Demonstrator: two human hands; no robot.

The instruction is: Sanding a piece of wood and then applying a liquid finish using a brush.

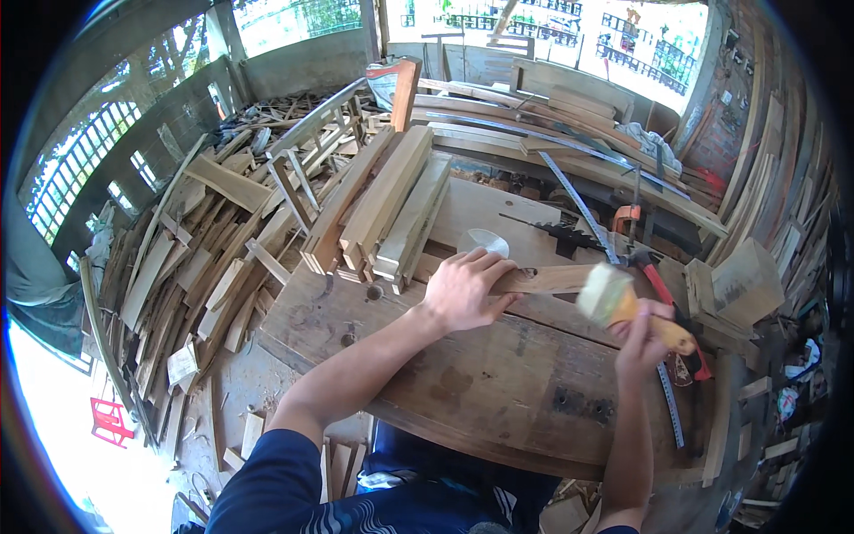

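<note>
My left hand (470, 289) is closed round a short brown wooden piece (551, 279), which lies above the workbench (463, 374) and points to the right. My right hand (642, 343) grips a wide paintbrush (608, 298) by its yellow wooden handle. Its pale bristles are tilted up and left, near the wooden piece's right end; I cannot tell whether they touch. Just beyond my left hand sits a round whitish dish (485, 240), partly hidden by the fingers.
Stacked wooden beams (391, 196) stand at the bench's far left. A handsaw (560, 233), a long metal ruler (578, 205), a red-handled tool (660, 298) and an orange clamp (628, 214) lie to the right. Scrap wood (191, 267) is heaped at left; a wooden block (747, 283) sits at right.
</note>
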